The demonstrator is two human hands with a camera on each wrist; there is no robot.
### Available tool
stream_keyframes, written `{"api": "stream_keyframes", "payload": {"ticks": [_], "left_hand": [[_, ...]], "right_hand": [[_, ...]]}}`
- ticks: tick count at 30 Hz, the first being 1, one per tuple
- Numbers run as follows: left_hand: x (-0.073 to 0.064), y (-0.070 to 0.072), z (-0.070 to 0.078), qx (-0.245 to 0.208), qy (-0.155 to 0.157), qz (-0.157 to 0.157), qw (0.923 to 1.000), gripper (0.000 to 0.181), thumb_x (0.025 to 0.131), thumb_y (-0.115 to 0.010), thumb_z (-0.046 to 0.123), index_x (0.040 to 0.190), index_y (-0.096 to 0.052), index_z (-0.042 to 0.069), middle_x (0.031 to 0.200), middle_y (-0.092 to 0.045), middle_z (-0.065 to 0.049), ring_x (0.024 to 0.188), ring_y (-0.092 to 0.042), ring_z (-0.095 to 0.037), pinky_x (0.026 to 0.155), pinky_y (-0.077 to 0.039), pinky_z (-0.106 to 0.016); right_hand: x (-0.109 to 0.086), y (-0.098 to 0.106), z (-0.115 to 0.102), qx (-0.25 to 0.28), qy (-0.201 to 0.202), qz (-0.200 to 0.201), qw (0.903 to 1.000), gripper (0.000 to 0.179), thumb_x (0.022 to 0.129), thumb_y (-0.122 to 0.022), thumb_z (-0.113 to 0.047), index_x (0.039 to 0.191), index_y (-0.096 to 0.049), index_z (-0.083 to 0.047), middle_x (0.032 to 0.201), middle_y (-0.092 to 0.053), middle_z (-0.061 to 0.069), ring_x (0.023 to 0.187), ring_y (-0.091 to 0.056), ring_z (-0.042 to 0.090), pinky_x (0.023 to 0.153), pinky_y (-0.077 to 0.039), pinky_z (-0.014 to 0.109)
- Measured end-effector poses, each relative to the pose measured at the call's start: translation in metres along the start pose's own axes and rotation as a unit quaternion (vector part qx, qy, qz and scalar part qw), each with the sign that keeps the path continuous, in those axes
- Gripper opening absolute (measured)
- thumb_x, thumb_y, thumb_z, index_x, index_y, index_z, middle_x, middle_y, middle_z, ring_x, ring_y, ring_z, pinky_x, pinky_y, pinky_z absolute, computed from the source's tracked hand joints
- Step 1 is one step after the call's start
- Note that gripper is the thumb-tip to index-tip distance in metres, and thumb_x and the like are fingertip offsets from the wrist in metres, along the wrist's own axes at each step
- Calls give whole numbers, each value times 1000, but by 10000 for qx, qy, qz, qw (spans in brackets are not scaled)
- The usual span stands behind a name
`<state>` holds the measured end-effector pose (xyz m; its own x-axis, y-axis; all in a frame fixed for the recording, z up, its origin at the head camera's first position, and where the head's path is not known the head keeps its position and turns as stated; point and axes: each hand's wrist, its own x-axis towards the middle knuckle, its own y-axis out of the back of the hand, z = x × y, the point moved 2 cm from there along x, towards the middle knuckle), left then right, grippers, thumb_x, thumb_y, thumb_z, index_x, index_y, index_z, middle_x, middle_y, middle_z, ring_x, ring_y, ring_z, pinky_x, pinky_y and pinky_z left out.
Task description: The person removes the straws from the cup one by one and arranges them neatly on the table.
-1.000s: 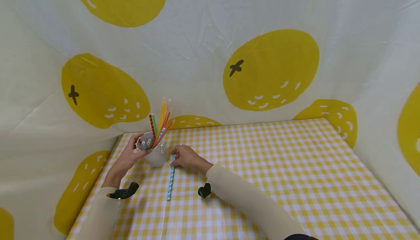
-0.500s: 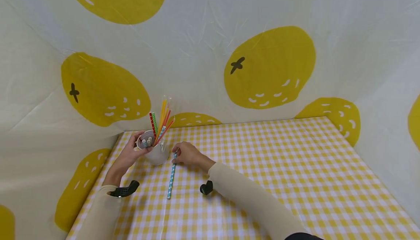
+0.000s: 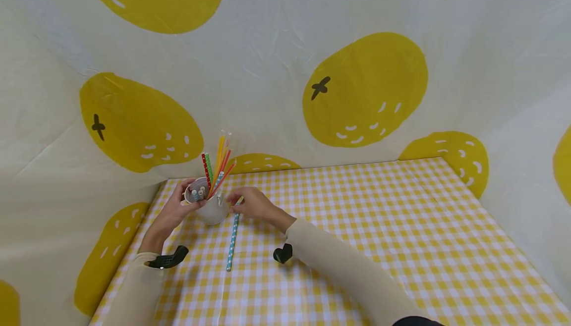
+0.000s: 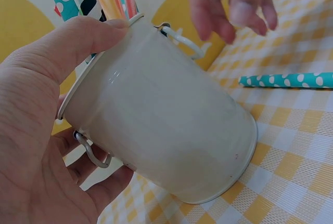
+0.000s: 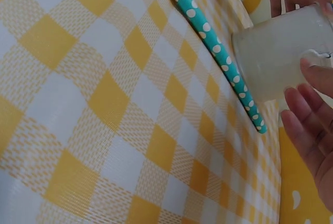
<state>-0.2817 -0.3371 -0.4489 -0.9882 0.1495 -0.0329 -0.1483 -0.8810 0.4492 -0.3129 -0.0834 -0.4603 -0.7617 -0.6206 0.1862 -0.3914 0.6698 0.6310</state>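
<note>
My left hand point(image 3: 175, 210) grips a small white metal bucket point(image 4: 161, 109) by its rim, thumb on the outside near the top. The bucket is tilted and has small ring handles on its sides. Several paper and plastic straws point(image 3: 220, 160) stick out of it, in red, green, orange and dotted blue. On the tablecloth beside it lies a teal straw with white dots point(image 5: 208, 34). My right hand point(image 3: 253, 203) hovers by the bucket's handle, above the far end of that straw. In the right wrist view its fingers point(image 5: 301, 122) are parted and hold nothing.
A yellow and white checked tablecloth point(image 3: 379, 227) covers the table, which reaches far to the right. A white curtain point(image 3: 258, 43) with big yellow fruit prints hangs behind and at the sides, close to the bucket on the left.
My right hand has let go of the teal dotted straw and moved up and left towards the bucket's handle. The straw stays on the cloth; my left hand keeps its hold on the bucket.
</note>
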Motion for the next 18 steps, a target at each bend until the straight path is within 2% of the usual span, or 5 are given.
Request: {"api": "stream_keyframes", "payload": {"ticks": [4,7,11,15,18], "left_hand": [[0,0,0,-2,29,23,10000,86,94,-75,30,161,-21,20,155,-29,-18,135,-33,-39,98,-39,-48],[0,0,-1,13,44,54,10000,85,94,-75,30,160,-22,19,154,-30,-18,133,-35,-36,97,-40,-41],[1,0,-1,11,1,58,10000,84,95,-74,29,159,-22,17,153,-30,-18,131,-35,-35,94,-41,-34],[-1,0,0,-10,-5,19,10000,84,95,-74,29,160,-21,18,153,-30,-17,133,-34,-36,95,-40,-39],[-1,0,1,-25,-38,-16,10000,85,96,-73,29,161,-20,18,155,-28,-18,134,-33,-37,96,-40,-43]], "right_hand": [[1,3,-7,159,205,142,9996,23,93,-75,-11,116,-75,-8,101,-73,2,87,-66,10,76,-51,16],[2,5,-13,279,284,196,9990,24,94,-74,-15,118,-75,-10,102,-73,0,82,-66,6,74,-51,16],[2,8,-20,648,365,165,9971,27,96,-72,-17,123,-73,-10,104,-74,-1,81,-68,9,72,-52,18],[2,11,-29,756,432,179,9960,29,97,-71,-16,126,-71,-12,108,-74,1,78,-69,9,69,-53,19],[3,12,-34,775,348,264,9960,26,96,-72,-17,122,-72,-13,111,-74,1,75,-68,8,65,-53,19]]}}
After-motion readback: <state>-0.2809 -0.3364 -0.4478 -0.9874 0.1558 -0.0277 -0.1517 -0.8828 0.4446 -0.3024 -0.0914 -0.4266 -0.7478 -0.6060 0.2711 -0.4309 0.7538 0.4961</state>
